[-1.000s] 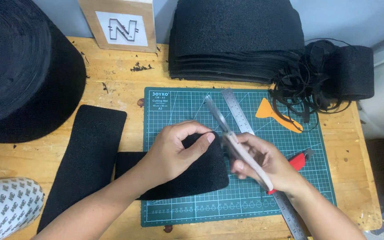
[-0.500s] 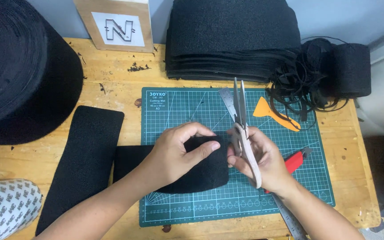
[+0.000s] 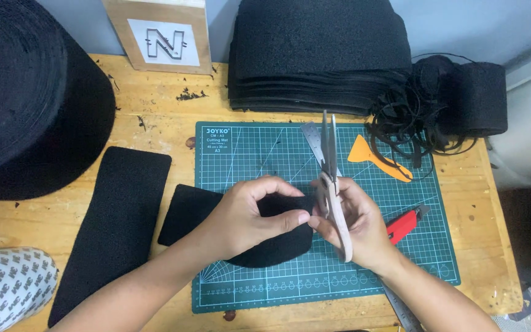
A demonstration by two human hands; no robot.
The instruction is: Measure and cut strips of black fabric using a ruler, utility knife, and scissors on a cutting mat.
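Observation:
My left hand (image 3: 247, 215) pinches the right edge of a folded black fabric piece (image 3: 185, 212) lying on the green cutting mat (image 3: 253, 154). My right hand (image 3: 357, 224) holds scissors (image 3: 330, 178) with pale handles, the blades closed and pointing away from me. The fingertips of both hands meet at the fabric's edge near the mat's middle. A metal ruler (image 3: 310, 138) lies under the scissors and reappears at the table's front edge.
A long black fabric strip (image 3: 115, 221) lies left of the mat. A big black fabric roll (image 3: 26, 92) fills the far left. Stacked black pieces (image 3: 321, 55), tangled black trimmings (image 3: 419, 117), an orange scraper (image 3: 376, 157), a red utility knife (image 3: 404, 224) and a patterned tape roll (image 3: 7, 286) surround the mat.
The scissors swung from a slant to pointing straight away from me, blades closing. My right hand moved left to meet my left hand at the fabric's edge.

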